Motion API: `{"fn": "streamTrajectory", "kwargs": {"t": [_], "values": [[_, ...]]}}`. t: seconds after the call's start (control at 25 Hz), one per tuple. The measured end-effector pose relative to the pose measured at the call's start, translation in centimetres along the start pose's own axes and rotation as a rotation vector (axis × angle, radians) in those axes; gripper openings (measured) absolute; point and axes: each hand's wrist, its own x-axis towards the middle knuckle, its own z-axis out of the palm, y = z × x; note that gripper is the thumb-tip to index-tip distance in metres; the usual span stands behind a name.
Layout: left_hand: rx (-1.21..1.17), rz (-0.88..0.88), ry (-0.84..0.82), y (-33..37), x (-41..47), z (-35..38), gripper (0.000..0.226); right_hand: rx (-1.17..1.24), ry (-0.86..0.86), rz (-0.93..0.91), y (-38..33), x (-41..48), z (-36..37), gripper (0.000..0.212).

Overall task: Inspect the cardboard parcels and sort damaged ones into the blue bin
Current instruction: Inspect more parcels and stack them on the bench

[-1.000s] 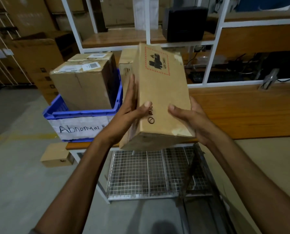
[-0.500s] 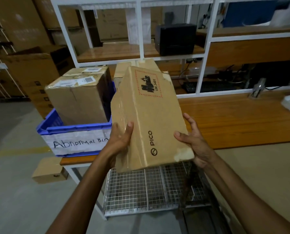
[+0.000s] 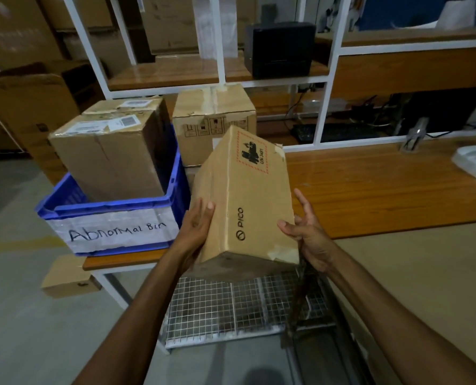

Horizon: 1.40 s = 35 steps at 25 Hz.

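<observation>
I hold a long cardboard parcel [image 3: 252, 195] marked PICO, tilted, above the table's front edge. Torn patches show at its near right corner and far right corner. My left hand [image 3: 196, 226] grips its left side near the bottom. My right hand [image 3: 307, 232] rests against the lower right side with fingers spread. To the left stands the blue bin [image 3: 114, 209] labelled "Abnormal Bin", with a large cardboard box [image 3: 109, 154] inside it. Another taped cardboard box [image 3: 213, 120] stands on the table behind the parcel.
The wooden table [image 3: 384, 187] stretches to the right, with white shelf framing [image 3: 325, 87] and a black device [image 3: 280, 48] behind. A wire mesh rack [image 3: 231, 309] sits below the table. A small box [image 3: 67, 276] lies on the floor at left.
The parcel has dropped lower and tilted away from upright, turning so its PICO face and left side show. My right hand has loosened from a full grip to spread fingers on the side.
</observation>
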Motion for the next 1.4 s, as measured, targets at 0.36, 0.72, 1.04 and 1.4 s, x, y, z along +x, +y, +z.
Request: {"fn": "streamTrajectory", "kwargs": {"t": [0.36, 0.72, 1.04, 1.4], "values": [[0.073, -0.105, 0.025, 3.0, -0.7, 2.0, 0.114, -0.437, -0.093, 0.000, -6.2, 0.4, -1.0, 0.066], [-0.233, 0.197, -0.001, 6.7, -3.5, 4.0, 0.066, -0.332, -0.065, 0.145, -7.6, -2.1, -5.0, 0.037], [0.113, 0.333, -0.375, 7.5, -2.9, 7.5, 0.083, -0.334, 0.144, 0.016, -9.9, 0.8, -11.0, 0.053], [0.193, 0.479, -0.357, 10.3, 5.6, 13.0, 0.067, -0.259, 0.240, -0.076, -11.5, 7.6, -17.5, 0.061]]}}
